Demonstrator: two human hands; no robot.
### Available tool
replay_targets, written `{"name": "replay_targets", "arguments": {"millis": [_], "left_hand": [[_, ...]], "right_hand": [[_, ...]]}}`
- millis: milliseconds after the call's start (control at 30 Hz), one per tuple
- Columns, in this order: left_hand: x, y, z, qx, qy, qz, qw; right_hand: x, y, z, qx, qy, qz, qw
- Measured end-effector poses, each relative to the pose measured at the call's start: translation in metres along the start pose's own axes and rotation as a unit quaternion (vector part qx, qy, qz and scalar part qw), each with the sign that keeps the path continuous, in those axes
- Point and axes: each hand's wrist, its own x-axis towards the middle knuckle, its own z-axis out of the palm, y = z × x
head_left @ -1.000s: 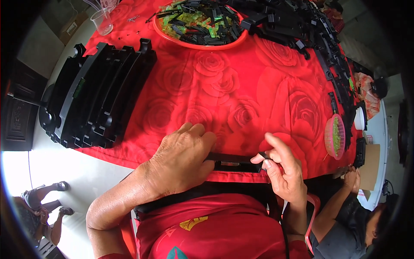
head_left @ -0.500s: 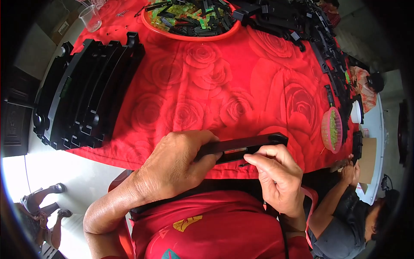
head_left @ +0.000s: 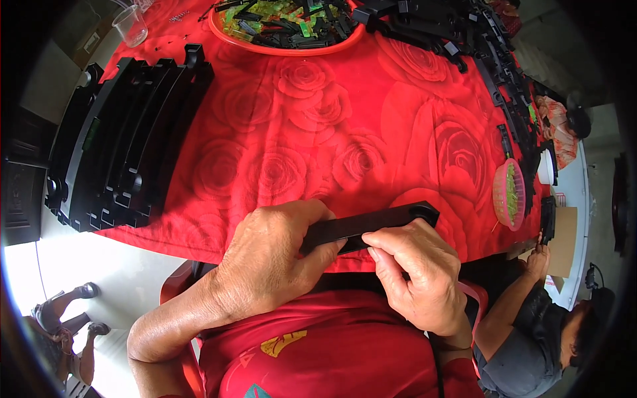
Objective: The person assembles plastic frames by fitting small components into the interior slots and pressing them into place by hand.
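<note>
A long black plastic part (head_left: 371,223), slightly curved and rounded at its right end, is held in front of me over the table's near edge. My left hand (head_left: 271,255) grips its left end, thumb below and fingers around the far side. My right hand (head_left: 421,275) is closed at its near side, toward the right end. Its index fingertip presses on the part and the thumb lies just below. Whether anything small sits between those fingertips is hidden.
A stack of long black plastic parts (head_left: 126,142) stands at left. A red basin (head_left: 279,50) of small black and yellow-green pieces is at the back, by a clear cup (head_left: 130,28). More black parts (head_left: 494,79) line the right, near a pink basket (head_left: 509,196). A co-worker (head_left: 524,338) sits at right.
The part has rolled in my left hand, so the opening with a pale strip no longer shows. My right fingertips have shifted slightly left and up against it.
</note>
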Motion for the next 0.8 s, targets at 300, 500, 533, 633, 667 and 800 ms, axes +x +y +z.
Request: {"name": "replay_targets", "arguments": {"millis": [300, 500, 533, 633, 667, 800], "left_hand": [[0.002, -0.001, 0.003, 0.005, 0.007, 0.003, 1.0], [0.003, -0.006, 0.011, 0.03, 0.03, 0.002, 0.999], [0.004, -0.006, 0.011, 0.03, 0.03, 0.002, 0.999], [0.002, -0.007, 0.011, 0.036, 0.039, -0.001, 0.999], [0.002, -0.007, 0.012, 0.036, 0.043, 0.002, 0.998], [0.002, -0.004, 0.013, 0.042, 0.046, -0.007, 0.998]], "right_hand": [[0.003, -0.005, 0.001, -0.003, 0.032, 0.039, 0.999], [0.006, 0.006, 0.006, 0.021, -0.001, -0.004, 1.0], [0.004, 0.007, 0.007, 0.016, 0.012, 0.001, 1.0], [0.0, 0.005, 0.009, 0.02, 0.028, 0.027, 0.999], [-0.002, 0.004, 0.009, 0.024, 0.03, 0.048, 0.998], [-0.011, 0.011, 0.015, 0.06, 0.04, 0.099, 0.992]]}}
